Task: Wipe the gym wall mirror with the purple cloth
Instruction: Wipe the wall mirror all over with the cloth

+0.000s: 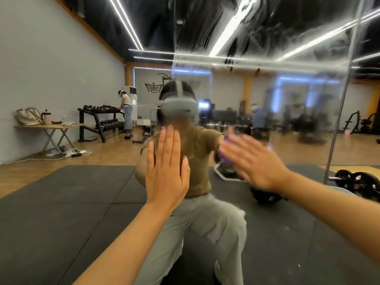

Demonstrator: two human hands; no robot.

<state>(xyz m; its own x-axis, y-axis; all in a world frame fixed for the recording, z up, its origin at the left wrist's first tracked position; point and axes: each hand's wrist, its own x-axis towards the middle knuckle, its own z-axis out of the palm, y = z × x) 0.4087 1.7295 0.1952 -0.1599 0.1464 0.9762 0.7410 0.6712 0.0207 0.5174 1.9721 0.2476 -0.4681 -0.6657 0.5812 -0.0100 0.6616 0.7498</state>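
The right hand (pixel 253 161) presses flat, fingers straight, pinning the purple cloth (pixel 226 140) against the mirror (pixel 287 99) — soft, light stuff, likely best held under the palm. The left hand (pixel 166 171) braces flat-fingered on the rigid, probably fragile glass — streaks remain above.

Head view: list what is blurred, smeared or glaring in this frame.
Head view: the right hand is motion-blurred, the purple cloth under it only a smudge; the left hand, flat on the mirror, is sharp; the mirror's right part shows hazy wipe streaks that soften the reflected gym; ceiling light strips glare white; straight edges bow near the borders.
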